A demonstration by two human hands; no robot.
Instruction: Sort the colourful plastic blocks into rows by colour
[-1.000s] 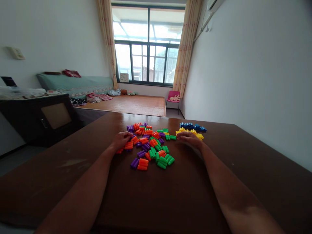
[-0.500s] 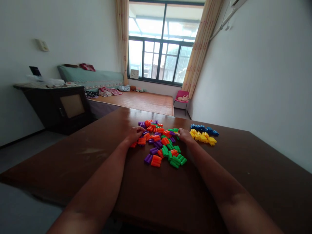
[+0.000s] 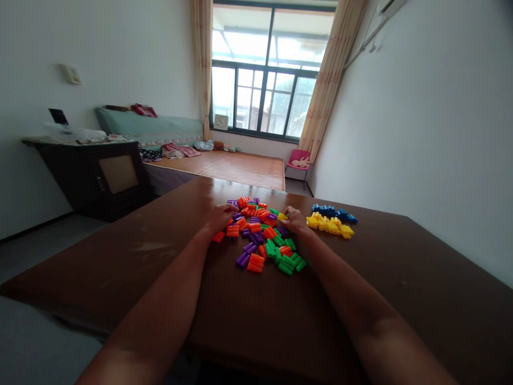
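A mixed pile of orange, purple and green ribbed plastic blocks (image 3: 255, 227) lies on the brown table (image 3: 256, 315). At the pile's left edge is my left hand (image 3: 220, 217), its fingers stretched over purple and orange blocks; they look apart with nothing held, though the undersides are hidden. My right hand (image 3: 296, 220) is at the pile's upper right, thumb and fingers closed on a yellow block (image 3: 282, 216). To its right sits a row of yellow blocks (image 3: 331, 224), and just behind that a row of blue blocks (image 3: 335, 213).
Beyond the table's far edge is a bed (image 3: 240, 168) with clothes on it. A dark cabinet (image 3: 88, 171) stands at the left, and a pink chair (image 3: 298, 156) holding a soft toy is near the window. A white wall runs along the right.
My right hand has drawn slightly left and up, and the yellow block now shows clearly in its fingers. My left hand has shifted slightly left, its fingers looking more spread.
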